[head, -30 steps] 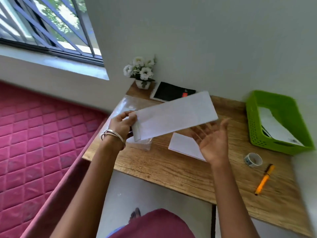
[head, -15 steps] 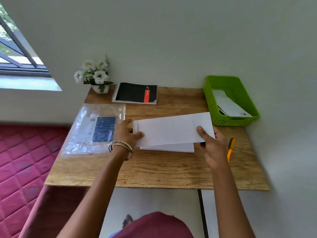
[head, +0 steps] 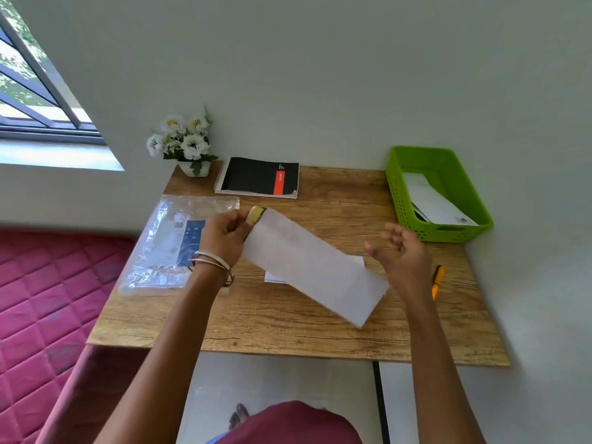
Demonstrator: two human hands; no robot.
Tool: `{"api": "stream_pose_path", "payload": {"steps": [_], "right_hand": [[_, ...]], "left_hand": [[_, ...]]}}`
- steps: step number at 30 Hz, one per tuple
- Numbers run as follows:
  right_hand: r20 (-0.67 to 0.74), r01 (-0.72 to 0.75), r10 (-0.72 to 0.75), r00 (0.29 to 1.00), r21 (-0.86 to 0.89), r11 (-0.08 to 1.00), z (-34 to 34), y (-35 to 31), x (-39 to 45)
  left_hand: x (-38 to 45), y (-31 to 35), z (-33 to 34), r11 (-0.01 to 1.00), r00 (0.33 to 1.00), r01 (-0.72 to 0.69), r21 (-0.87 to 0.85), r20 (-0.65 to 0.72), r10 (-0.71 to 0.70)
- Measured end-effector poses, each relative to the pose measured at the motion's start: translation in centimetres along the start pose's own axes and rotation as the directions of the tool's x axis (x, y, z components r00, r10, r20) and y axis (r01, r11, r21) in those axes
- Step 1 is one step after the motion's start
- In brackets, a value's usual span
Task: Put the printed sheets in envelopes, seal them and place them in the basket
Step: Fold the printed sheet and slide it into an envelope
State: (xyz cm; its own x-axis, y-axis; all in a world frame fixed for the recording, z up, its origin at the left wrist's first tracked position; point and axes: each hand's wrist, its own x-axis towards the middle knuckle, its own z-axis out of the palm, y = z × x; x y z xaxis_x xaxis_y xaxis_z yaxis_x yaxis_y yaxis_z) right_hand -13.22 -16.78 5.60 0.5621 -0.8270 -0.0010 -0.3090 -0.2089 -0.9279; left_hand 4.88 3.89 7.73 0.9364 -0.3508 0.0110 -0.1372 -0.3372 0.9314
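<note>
The left hand [head: 224, 233] pinches one end of the envelope [head: 315, 267], held over the desk [head: 288, 328] middle, long axis running from far-left down to near-right. The right hand [head: 402, 254] hovers beside it, fingers loose, holding nothing. The basket [head: 413, 200] in the far-right corner holds envelopes; writing unreadable

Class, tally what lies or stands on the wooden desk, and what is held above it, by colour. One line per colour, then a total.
White: 3, held envelope, sheet beneath it, flower pot
Green: 1, basket
Black: 1, notebook
Orange: 1, pen
Clear: 1, plastic packet
Total: 7
</note>
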Motion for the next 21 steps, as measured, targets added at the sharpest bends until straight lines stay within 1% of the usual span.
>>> {"api": "stream_pose_path", "payload": {"steps": [2, 3, 4, 5, 6, 7, 8, 10, 11, 12, 13, 15, 17, 20, 21], "right_hand": [[0.116, 0.146, -0.139, 0.983, -0.048, 0.988, 1.3, -2.9, -0.2], [0.212, 0.198, -0.185, 0.96, -0.042, 0.979, 2.0, -4.3, -0.3], [0.321, 0.215, -0.203, 0.925, -0.002, 0.977, 2.7, -5.5, -0.4], [0.422, 0.201, -0.203, 0.884, 0.049, 0.978, 3.4, -6.5, -0.5], [0.494, 0.192, -0.211, 0.844, 0.089, 0.977, 4.0, -7.2, -0.6], [0.521, 0.201, -0.225, 0.823, 0.103, 0.974, 4.7, -7.6, -0.6], [0.506, 0.223, -0.237, 0.829, 0.089, 0.971, 5.3, -7.9, -0.6], [0.414, 0.218, -0.235, 0.879, 0.087, 0.972, 6.2, -8.0, -0.6], [0.362, 0.175, -0.209, 0.908, 0.124, 0.977, 6.5, -7.9, -0.6], [0.316, 0.117, -0.172, 0.933, 0.185, 0.976, 6.8, -7.7, -0.5], [0.277, 0.058, -0.127, 0.952, 0.247, 0.967, 6.9, -7.7, -0.5], [0.223, -0.036, -0.043, 0.974, 0.336, 0.941, 6.8, -7.7, -0.5], [0.236, -0.095, -0.003, 0.972, 0.401, 0.911, 6.8, -7.6, -0.7], [0.31, -0.182, 0.025, 0.95, 0.488, 0.854, 6.6, -7.6, -1.1], [0.339, -0.208, 0.031, 0.94, 0.5, 0.841, 6.5, -7.6, -1.2]], "left_hand": [[0.4, 1.3, -0.3, 0.99, 0.991, -0.135, 0.046, 0.032, 0.133], [0.6, 2.1, -0.4, 0.98, 0.98, -0.191, 0.058, 0.064, 0.187], [0.9, 3.0, -0.4, 0.969, 0.967, -0.24, 0.057, 0.102, 0.234], [1.1, 3.8, -0.3, 0.959, 0.952, -0.281, 0.046, 0.138, 0.272], [1.4, 4.5, -0.2, 0.951, 0.941, -0.308, 0.029, 0.161, 0.299], [1.7, 5.1, 0.0, 0.947, 0.937, -0.32, 0.02, 0.156, 0.313], [1.9, 5.5, 0.3, 0.947, 0.941, -0.322, 0.021, 0.117, 0.317], [2.0, 5.8, 1.0, 0.951, 0.951, -0.3, 0.078, -0.053, 0.304], [1.8, 5.8, 1.3, 0.949, 0.943, -0.282, 0.138, -0.144, 0.301], [1.5, 5.5, 1.7, 0.944, 0.934, -0.261, 0.203, -0.195, 0.3], [1.0, 5.2, 2.2, 0.941, 0.938, -0.231, 0.248, -0.2, 0.283], [-0.4, 4.5, 3.4, 0.952, 0.974, -0.156, 0.262, -0.121, 0.193], [-1.8, 3.6, 4.4, 0.957, 0.99, -0.135, 0.257, -0.008, 0.141], [-3.0, 2.4, 5.5, 0.914, 0.967, -0.226, 0.337, 0.19, 0.169], [-3.1, 2.3, 5.8, 0.891, 0.959, -0.246, 0.383, 0.231, 0.165]]}}
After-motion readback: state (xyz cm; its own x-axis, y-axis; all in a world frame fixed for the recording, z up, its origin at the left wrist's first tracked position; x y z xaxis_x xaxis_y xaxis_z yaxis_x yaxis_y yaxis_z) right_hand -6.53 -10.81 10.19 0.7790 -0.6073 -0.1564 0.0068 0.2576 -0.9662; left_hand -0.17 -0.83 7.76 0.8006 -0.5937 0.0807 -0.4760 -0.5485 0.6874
